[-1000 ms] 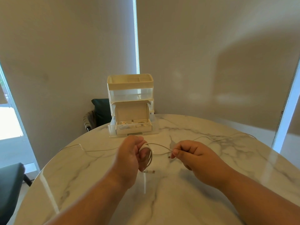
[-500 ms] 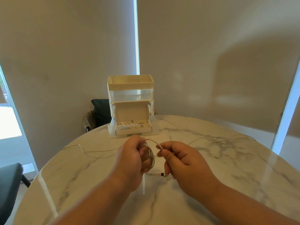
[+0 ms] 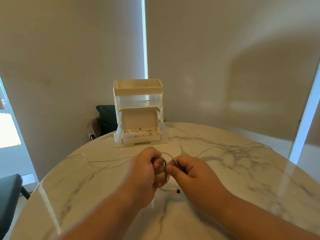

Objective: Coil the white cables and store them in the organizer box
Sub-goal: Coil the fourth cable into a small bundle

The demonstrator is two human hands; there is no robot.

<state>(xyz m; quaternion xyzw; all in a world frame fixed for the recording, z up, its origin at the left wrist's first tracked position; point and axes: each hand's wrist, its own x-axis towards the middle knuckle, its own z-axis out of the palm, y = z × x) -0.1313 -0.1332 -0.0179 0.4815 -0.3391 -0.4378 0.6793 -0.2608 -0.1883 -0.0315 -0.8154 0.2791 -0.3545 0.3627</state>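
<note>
Fingers (image 3: 158,164) of left hand (image 3: 143,170) curl round white cable coil (image 3: 168,179); right hand (image 3: 194,172) pinches its loose strand.

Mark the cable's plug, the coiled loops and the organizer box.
cable's plug (image 3: 173,190): head view, its white housing.
coiled loops (image 3: 168,177): head view, lower arc of the loops.
organizer box (image 3: 138,90): head view, front rim of its top tray.

left hand (image 3: 145,172), right hand (image 3: 192,175): 2 | white cables (image 3: 171,190) loose: 2 | organizer box (image 3: 138,99): 1 | table (image 3: 242,184): 1
</note>
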